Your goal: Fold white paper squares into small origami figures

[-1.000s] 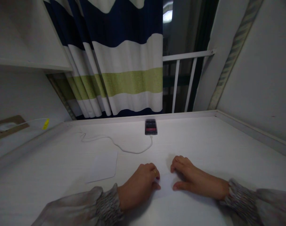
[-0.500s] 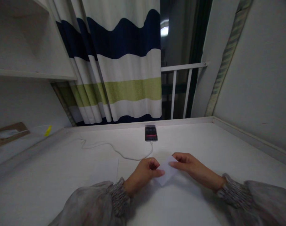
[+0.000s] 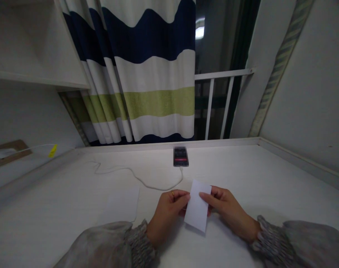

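Observation:
Between my two hands a small folded piece of white paper [image 3: 197, 210] is held above the white tabletop, tilted, its long side running away from me. My left hand [image 3: 172, 210] pinches its left edge between thumb and fingers; a ring shows on one finger. On the opposite edge, my right hand [image 3: 227, 208] grips the paper with the thumb lying on its face and the other fingers behind. A flat sheet of white paper [image 3: 123, 203] lies on the table to the left, partly covered by my left sleeve.
A dark device with a blurred screen [image 3: 181, 156] lies near the table's back edge, with a white cable [image 3: 147, 186] trailing left from it. Behind hangs a striped curtain [image 3: 155, 78] beside a white railing [image 3: 225, 74]. At left is a brown piece with a yellow tag [image 3: 53, 150].
The paper has turned from a diamond-like slant to more upright, showing more of its face. Both hands have shifted their hold along its edges. The whole view has tilted slightly.

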Demonstrator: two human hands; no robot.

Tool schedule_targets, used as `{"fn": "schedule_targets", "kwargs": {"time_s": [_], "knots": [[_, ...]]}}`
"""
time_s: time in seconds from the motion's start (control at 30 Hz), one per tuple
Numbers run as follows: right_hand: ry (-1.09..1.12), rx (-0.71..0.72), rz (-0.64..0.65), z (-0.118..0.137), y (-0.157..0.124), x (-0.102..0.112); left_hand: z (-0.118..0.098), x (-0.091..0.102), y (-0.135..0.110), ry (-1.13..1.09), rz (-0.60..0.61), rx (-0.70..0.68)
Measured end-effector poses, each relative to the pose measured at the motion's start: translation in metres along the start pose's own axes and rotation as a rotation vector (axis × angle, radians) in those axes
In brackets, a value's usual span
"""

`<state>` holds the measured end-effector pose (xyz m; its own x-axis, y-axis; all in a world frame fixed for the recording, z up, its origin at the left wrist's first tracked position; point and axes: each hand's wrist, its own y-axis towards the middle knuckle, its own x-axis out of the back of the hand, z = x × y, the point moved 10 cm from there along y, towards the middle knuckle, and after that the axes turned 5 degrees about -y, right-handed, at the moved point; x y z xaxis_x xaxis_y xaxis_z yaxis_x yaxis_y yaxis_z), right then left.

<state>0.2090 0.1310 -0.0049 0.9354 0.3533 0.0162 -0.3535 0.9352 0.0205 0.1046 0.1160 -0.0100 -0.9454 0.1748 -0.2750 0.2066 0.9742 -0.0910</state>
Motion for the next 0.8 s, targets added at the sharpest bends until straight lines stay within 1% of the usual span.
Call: {"fn": "schedule_targets", "kwargs": {"time_s": [0.2, 0.37, 0.47, 0.6, 0.8], "knots": [[0.01, 0.014, 0.017, -0.002, -0.002, -0.003, 0.008, 0.008, 0.001, 0.023, -0.077, 0.031], [0.071, -0.007, 0.097, -0.008, -0.005, -0.014, 0.007, 0.01, 0.001, -0.002, -0.116, -0.011], [0.081, -0.011, 0.075, -0.012, -0.005, -0.013, 0.008, 0.012, 0.0, -0.027, -0.136, -0.001], [0.029, 0.011, 0.042, -0.009, -0.008, -0.008, 0.008, 0.008, -0.002, -0.055, -0.1, 0.029], [-0.063, 0.118, 0.087, 0.009, -0.016, -0.011, 0.006, 0.002, -0.004, -0.146, -0.047, 0.061]]}}
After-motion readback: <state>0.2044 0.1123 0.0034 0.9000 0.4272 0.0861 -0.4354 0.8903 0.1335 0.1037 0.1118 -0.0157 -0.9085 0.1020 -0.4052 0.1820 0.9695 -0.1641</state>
